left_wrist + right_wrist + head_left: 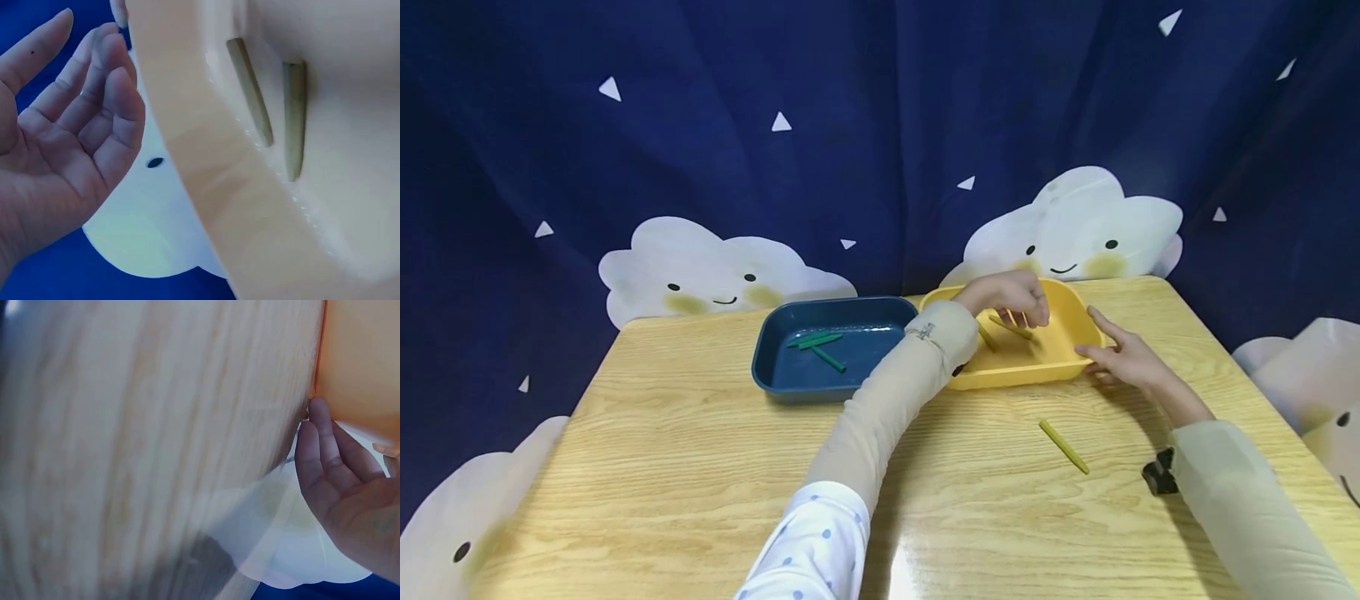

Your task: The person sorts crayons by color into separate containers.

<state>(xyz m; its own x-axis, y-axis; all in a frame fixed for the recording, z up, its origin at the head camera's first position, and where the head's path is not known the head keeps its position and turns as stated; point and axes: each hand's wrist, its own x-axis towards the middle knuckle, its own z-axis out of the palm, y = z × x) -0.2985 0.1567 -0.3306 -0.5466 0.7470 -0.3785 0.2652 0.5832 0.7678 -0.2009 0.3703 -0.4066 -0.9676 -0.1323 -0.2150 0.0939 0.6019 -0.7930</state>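
Note:
My left hand (1011,297) hangs over the yellow tray (1003,377), fingers loosely curved. In the left wrist view, the left palm (62,156) and curved fingers have nothing in them, and the thumb stands apart. Two yellow crayons (295,119) lie inside that tray, close to each other. At the tray's right end, my right hand (1122,357) holds the wall, with the thumb at the rim and other fingers outside. The right wrist view has the right fingers (320,450) against the tray's outer side, low down near the tabletop.
A blue tray (805,395) stands left of the yellow one, with several green crayons (829,358) in it. One yellow crayon (1063,446) lies on the wooden table (685,467) in front of the yellow tray. Behind the table hangs a dark blue curtain (865,167) with clouds.

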